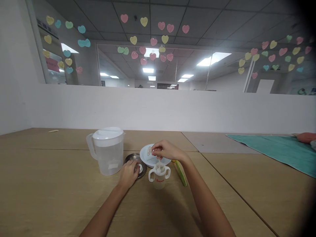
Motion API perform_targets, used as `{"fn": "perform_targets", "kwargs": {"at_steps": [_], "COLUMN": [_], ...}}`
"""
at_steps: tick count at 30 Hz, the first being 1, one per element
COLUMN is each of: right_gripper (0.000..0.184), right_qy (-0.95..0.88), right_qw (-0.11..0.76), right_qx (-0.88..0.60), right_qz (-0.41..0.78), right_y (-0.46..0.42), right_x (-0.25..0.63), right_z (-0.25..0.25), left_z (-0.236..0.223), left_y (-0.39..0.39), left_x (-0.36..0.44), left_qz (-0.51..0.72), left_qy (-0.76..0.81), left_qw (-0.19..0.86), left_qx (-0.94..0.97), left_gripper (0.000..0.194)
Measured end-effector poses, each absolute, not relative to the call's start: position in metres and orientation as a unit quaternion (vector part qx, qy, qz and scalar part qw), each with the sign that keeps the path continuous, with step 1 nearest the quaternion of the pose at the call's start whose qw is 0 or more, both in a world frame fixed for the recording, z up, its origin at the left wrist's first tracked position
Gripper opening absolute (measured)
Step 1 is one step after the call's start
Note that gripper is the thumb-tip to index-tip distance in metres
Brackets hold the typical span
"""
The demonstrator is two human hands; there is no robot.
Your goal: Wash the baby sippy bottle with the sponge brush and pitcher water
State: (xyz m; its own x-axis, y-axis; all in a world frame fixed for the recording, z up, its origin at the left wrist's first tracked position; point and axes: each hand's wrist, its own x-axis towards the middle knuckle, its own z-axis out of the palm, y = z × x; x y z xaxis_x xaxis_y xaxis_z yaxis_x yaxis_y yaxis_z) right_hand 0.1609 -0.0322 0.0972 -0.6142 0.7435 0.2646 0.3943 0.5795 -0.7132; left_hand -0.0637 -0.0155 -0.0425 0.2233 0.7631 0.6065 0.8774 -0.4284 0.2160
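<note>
In front of me stands a small translucent training cup (159, 180) with two white handles and red lettering, its mouth uncovered. Above its mouth is my right hand (165, 149), closed in a pinch on a pale straw piece (159, 160) whose thin lower part reaches down to the cup's opening. A translucent round part (149, 151) sticks out at the left of those fingers. My left hand (129, 171) rests at a round metal dish (131, 157), its fingers curled on a small white cap (140, 169). The fingers partly hide the cap.
A lidded clear pitcher (110, 154) stands left of the dish. Behind the cup lies a white plate (145, 157); right of it is a green-and-yellow utensil-like object (182, 175). A teal cloth (276, 151) covers the far right. A white wall (158, 108) bounds the table.
</note>
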Motion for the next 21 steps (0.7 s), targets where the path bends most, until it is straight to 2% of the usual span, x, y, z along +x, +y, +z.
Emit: {"fn": "perform_targets", "kwargs": {"at_steps": [5,14,21], "right_gripper": [0.021,0.02,0.011], "right_qy": [-0.838,-0.834,-0.846], "right_qw": [0.321,0.337,0.292], "right_qx": [-0.33,-0.341,-0.366], "right_qz": [0.294,0.274,0.256], "right_y": [-0.033,-0.034,-0.025], "right_x": [0.166,0.17,0.173], "right_z": [0.099,0.102,0.095], "left_z": [-0.039,-0.034,-0.03], "left_y": [-0.018,-0.022,-0.024], "left_x": [-0.063,-0.06,-0.055], "left_qz": [-0.36,-0.421,-0.438], "left_qy": [-0.522,-0.481,-0.47], "left_qw": [0.12,0.158,0.172], "left_qx": [-0.763,-0.753,-0.747], "left_gripper": [0.02,0.022,0.019]}}
